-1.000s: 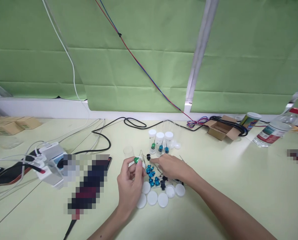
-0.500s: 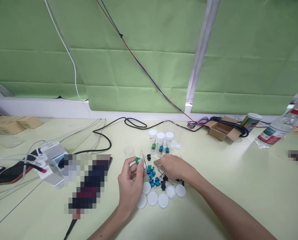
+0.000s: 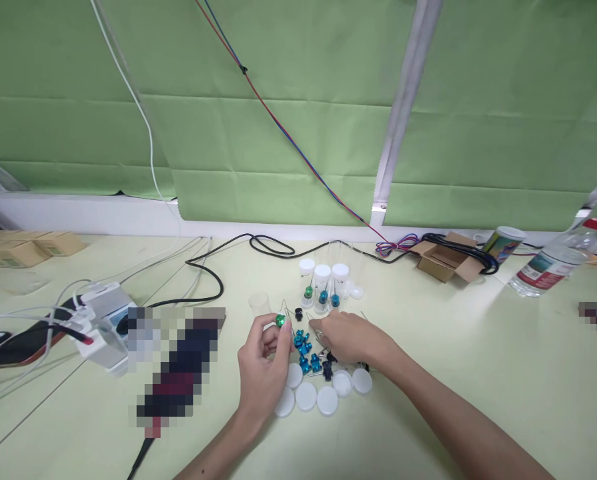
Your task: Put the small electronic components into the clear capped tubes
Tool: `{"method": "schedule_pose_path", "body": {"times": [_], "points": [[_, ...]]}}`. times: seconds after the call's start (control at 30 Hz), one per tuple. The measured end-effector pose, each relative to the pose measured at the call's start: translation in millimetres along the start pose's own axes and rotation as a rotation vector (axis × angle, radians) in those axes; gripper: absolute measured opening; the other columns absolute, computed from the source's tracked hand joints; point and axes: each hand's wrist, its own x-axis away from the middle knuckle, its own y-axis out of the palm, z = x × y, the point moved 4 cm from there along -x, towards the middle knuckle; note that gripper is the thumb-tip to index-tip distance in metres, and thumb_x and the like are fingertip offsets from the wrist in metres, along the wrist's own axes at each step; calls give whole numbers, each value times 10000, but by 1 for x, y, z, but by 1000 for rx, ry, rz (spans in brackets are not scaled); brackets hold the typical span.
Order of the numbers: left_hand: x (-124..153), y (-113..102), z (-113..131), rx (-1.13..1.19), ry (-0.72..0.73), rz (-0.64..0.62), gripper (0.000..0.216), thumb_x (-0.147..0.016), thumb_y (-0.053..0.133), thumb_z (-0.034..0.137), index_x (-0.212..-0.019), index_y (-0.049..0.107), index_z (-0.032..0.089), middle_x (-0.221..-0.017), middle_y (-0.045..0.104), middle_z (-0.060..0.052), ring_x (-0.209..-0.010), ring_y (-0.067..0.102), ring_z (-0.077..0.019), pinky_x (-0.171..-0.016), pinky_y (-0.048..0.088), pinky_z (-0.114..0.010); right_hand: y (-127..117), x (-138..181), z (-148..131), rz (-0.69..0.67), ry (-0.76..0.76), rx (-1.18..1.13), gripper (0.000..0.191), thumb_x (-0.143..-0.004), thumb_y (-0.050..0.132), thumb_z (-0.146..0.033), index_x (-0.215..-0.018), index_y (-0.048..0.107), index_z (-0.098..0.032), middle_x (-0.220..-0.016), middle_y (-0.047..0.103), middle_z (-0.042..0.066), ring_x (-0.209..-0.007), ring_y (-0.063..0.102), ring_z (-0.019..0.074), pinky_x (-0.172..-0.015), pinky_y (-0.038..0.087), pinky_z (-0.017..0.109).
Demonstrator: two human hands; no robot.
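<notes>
My left hand point(image 3: 264, 363) pinches a small green metal part point(image 3: 280, 321) between thumb and fingertips, just above the table. My right hand point(image 3: 351, 339) lies low over a pile of small blue parts point(image 3: 304, 347) and black parts point(image 3: 327, 367), fingers curled down onto thin wire pins; what they hold is hidden. Several white round caps point(image 3: 306, 396) lie in a row in front of the pile. Behind it stand three clear vials with white caps point(image 3: 322, 287), each with a coloured part inside. An empty clear vial point(image 3: 259, 305) stands left of them.
A white power adapter with cables point(image 3: 103, 320) and a blurred dark object point(image 3: 178, 367) lie at the left. Black cable point(image 3: 213, 280) loops across the table. An open cardboard box point(image 3: 443, 260), a can point(image 3: 501, 241) and a water bottle point(image 3: 548, 265) sit at the right. Green paper covers the wall.
My left hand has shifted slightly right with the green part, closer to my right hand. My right hand has stayed over the pile, its fingers barely moving.
</notes>
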Motion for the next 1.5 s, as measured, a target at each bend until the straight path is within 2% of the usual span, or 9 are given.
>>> {"method": "schedule_pose_path", "body": {"times": [0.2, 0.33, 0.53, 0.67, 0.77, 0.9, 1.03, 1.2, 1.5], "points": [[-1, 1, -2, -4, 0, -12, 191, -878, 586, 387, -910, 507, 217, -520, 498, 67, -460, 478, -103, -448, 407, -185, 5, -3, 4, -56, -1, 2, 275, -876, 470, -149, -1128, 577, -149, -960, 673, 149, -770, 640, 251, -522, 330, 261], [-1, 1, -3, 4, -5, -20, 189, -872, 592, 382, -913, 507, 218, -516, 488, 72, -463, 470, -101, -451, 408, -180, 0, -1, 9, -59, -46, -65, 308, -894, 459, -181, -1178, 580, -166, -1003, 663, 147, -878, 623, 269, -543, 346, 261], [1, 2, -6, 1, 11, -51, 168, -869, 596, 361, -909, 515, 220, -499, 441, 88, -457, 427, -93, -463, 387, -178, -23, 14, 21, 20, -165, -228, 308, -925, 457, -217, -1169, 644, -190, -1093, 679, 105, -1045, 573, 247, -752, 409, 287], [1, 3, -7, -45, 50, -75, 162, -861, 609, 354, -879, 527, 215, -510, 437, 82, -482, 408, -95, -491, 380, -190, -32, 30, 40, 91, -76, -246, 284, -914, 464, -193, -1086, 689, -194, -948, 699, 77, -864, 600, 202, -691, 398, 271], [1, 3, -9, -61, 70, -87, 166, -864, 610, 357, -864, 530, 211, -514, 430, 78, -498, 403, -98, -507, 379, -200, -27, 41, 56, 60, 72, -253, 240, -892, 478, -185, -976, 703, -195, -859, 670, 65, -752, 593, 181, -612, 380, 256], [0, 4, -9, -64, 94, -92, 167, -865, 612, 357, -875, 529, 212, -517, 436, 78, -505, 414, -102, -519, 380, -208, -14, 51, 70, -2, 238, -256, 141, -827, 571, -207, -934, 664, -198, -926, 634, 70, -780, 587, 188, -570, 366, 244], [-1, 4, -8, -59, 93, -98, 164, -868, 607, 356, -875, 526, 213, -519, 435, 78, -508, 412, -103, -524, 377, -209, 0, 56, 76, -46, 352, -230, 255, -735, 674, -242, -974, 593, -204, -1025, 594, 79, -821, 576, 206, -566, 360, 247], [1, 4, -9, -54, 101, -85, 164, -865, 611, 350, -858, 519, 214, -523, 400, 83, -513, 364, -98, -516, 352, -203, 12, 58, 83, -68, 365, -219, 188, -734, 660, -256, -863, 538, -196, -971, 581, 69, -751, 558, 186, -546, 340, 253], [2, 5, -8, -41, 85, -92, 167, -864, 613, 356, -858, 527, 213, -520, 384, 85, -514, 337, -100, -512, 336, -208, 20, 66, 104, -57, 339, -337, 271, -755, 637, -291, -1008, 564, -225, -1058, 598, 72, -794, 599, 194, -605, 410, 265]]}}
